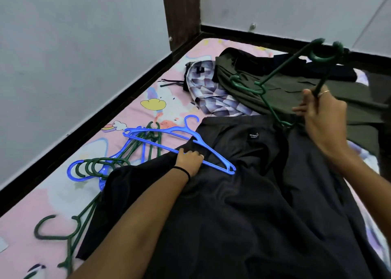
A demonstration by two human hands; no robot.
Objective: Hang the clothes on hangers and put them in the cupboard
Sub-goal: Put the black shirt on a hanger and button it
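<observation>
A dark grey shirt lies spread across the bed in front of me, its collar label facing up. My left hand grips the shirt's left shoulder fabric, right beside a blue hanger that lies on the shirt. My right hand holds a green hanger by one arm, lifted above the shirt's right shoulder, with its hook up at the far right. One end of the green hanger touches the shirt near the collar.
An olive shirt, a checked shirt and a black garment lie farther back. Several blue and green hangers are piled at the left on the pink bedsheet. Walls border the bed on the left and behind.
</observation>
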